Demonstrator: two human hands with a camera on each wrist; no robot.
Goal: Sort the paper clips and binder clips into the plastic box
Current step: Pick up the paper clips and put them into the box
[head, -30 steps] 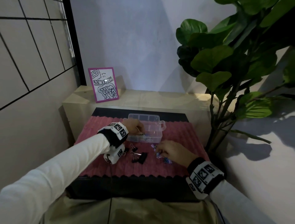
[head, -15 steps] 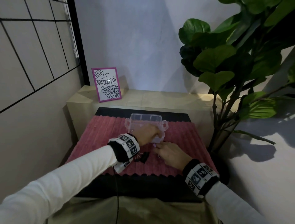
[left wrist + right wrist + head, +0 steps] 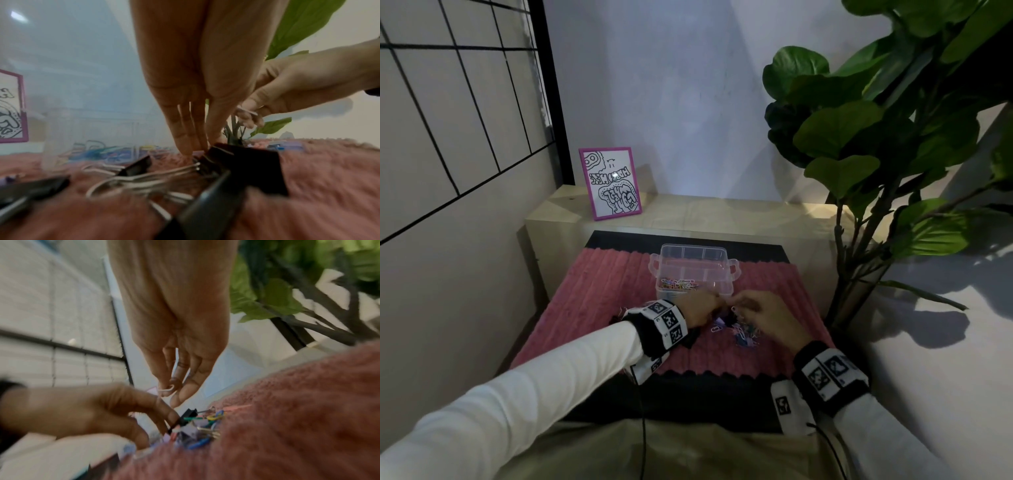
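A clear plastic box point(image 3: 725, 290) stands on the pink mat point(image 3: 602, 294), with coloured paper clips point(image 3: 677, 284) in its front compartment. Just in front of it, my left hand point(image 3: 717, 306) reaches down into the loose pile of clips point(image 3: 739, 334). Its fingertips point(image 3: 188, 150) close on a black binder clip point(image 3: 186, 417). My right hand point(image 3: 736, 307) hovers beside it and pinches a white paper clip point(image 3: 165, 389) between thumb and fingers. More black binder clips point(image 3: 246, 164) lie by my left wrist.
A pink-framed drawing point(image 3: 610, 183) leans on the pale wooden ledge point(image 3: 722, 212) behind the mat. A big leafy plant point(image 3: 876, 154) rises at the right, close to my right arm. A wall with a black grid runs along the left.
My left hand has come back from over the box to the pile in front of it. My right hand has lifted slightly from the pile with a paper clip.
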